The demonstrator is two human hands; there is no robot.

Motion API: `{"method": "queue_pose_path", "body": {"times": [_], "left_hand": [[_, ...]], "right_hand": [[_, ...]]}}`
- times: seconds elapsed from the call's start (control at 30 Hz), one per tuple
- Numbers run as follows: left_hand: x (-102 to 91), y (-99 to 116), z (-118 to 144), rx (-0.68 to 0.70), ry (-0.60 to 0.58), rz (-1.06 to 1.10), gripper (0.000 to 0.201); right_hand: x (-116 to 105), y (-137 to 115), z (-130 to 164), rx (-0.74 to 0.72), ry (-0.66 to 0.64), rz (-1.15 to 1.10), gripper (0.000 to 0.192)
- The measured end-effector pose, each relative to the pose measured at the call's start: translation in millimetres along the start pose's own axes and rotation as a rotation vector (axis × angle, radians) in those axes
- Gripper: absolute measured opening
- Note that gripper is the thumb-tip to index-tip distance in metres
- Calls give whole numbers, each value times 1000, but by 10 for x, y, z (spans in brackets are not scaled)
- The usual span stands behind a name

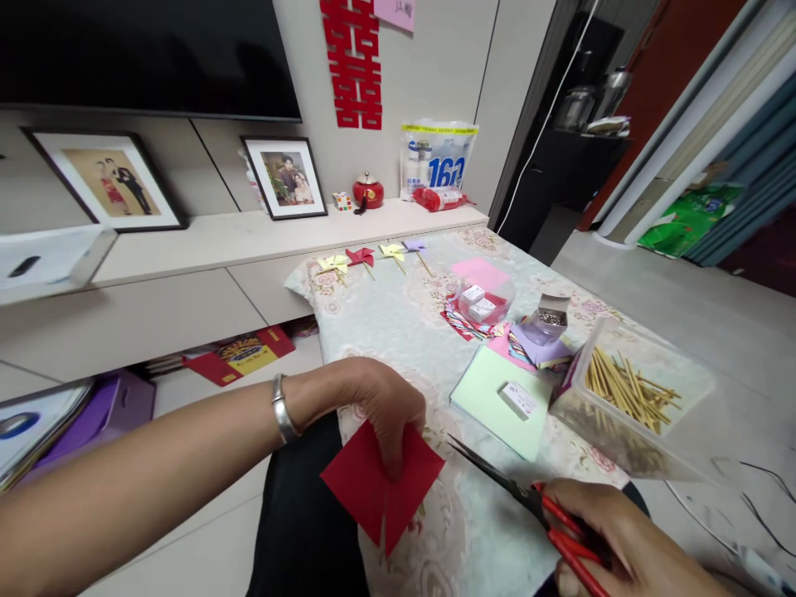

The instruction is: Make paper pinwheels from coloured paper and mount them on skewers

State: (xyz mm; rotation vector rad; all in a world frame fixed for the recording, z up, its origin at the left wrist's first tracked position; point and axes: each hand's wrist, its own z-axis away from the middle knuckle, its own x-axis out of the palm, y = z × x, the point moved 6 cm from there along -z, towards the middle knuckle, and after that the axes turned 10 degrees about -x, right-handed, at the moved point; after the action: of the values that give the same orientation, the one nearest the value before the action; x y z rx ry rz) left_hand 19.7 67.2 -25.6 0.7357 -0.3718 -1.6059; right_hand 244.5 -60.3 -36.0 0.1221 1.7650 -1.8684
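My left hand (389, 406) pinches a red square of paper (354, 481) near its middle, thumb on top. One slit runs inward from the corner that points toward me. To its right, my right hand (613, 539) grips scissors (560, 522) with red handles. Their dark blades look almost closed, point toward the upper left and stay apart from the paper. Beyond my hands lies a stack of pale green sheets (491, 390) with a small white box (517, 400) on it. Several paper pinwheels (361, 256) on sticks rest at the table's far end.
A clear plastic bin (647, 448) of wooden sticks (628, 390) stands at the table's right edge. Nearby are an open box of small metal pieces (552, 315), and a clear container (497, 294) with small white boxes. A white cabinet (217, 240) runs behind the flowered tablecloth (385, 315).
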Motion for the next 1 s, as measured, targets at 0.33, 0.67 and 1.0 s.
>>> {"method": "queue_pose_path", "body": {"times": [0.33,0.67,1.0], "left_hand": [[22,-40,-167,-208,-213,-201,10],[114,70,-254,-168,-226,-219,15],[174,79,-302,-198,-261,-115,22]], "right_hand": [[22,-26,37,-19,-246,389,11],[129,-104,-64,-54,-304,486,12],[221,-220,-133,24,-437,353,10]]}}
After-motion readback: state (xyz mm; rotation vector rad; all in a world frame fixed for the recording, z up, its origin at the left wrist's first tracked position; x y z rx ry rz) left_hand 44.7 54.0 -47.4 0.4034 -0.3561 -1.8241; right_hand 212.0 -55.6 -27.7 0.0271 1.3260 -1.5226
